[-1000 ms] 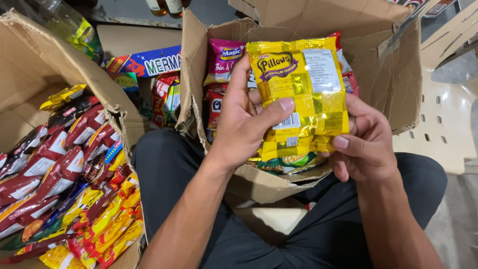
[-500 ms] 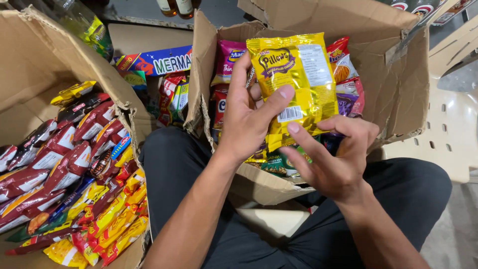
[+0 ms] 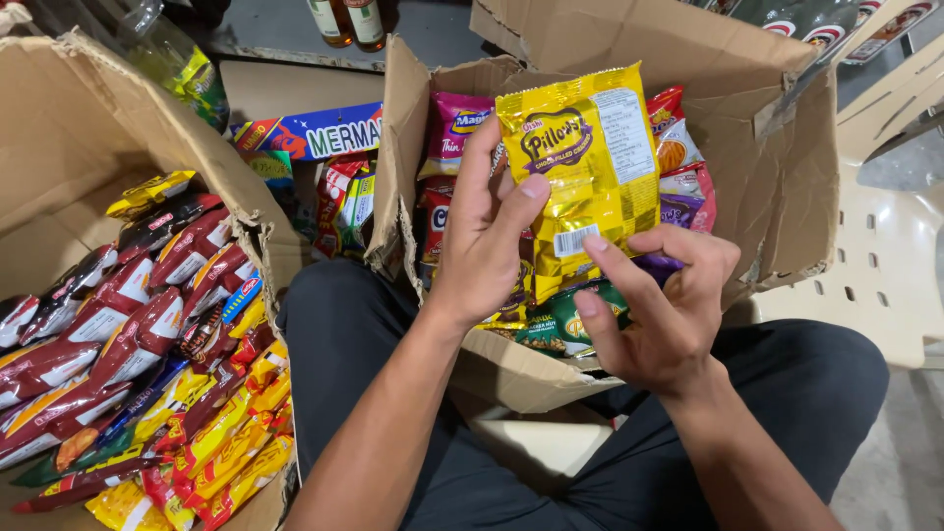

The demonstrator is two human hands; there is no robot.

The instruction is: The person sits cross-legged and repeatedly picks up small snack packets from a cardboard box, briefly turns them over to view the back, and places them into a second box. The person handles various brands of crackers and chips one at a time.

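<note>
My left hand [image 3: 482, 246] holds a shiny yellow snack packet [image 3: 580, 157] upright, thumb on its front and fingers behind it. My right hand [image 3: 659, 315] is just below it, palm up with fingers apart; its index fingertip touches the packet's lower edge near the barcode. Both hands hover over an open cardboard box [image 3: 777, 167] that rests on my lap. This box holds several snack packets, among them pink [image 3: 452, 128], red and green [image 3: 560, 320] ones.
A second, torn cardboard box [image 3: 69, 128] at my left is filled with several red, maroon and yellow packets [image 3: 147, 334]. A long blue carton [image 3: 315, 133] and more snacks lie between the boxes. Bottles [image 3: 344, 20] stand at the back. A white plastic chair [image 3: 875, 275] is at right.
My right hand let go of the packet's lower right edge, dropped and opened; only its index finger now touches it. My left hand raised the packet a little.
</note>
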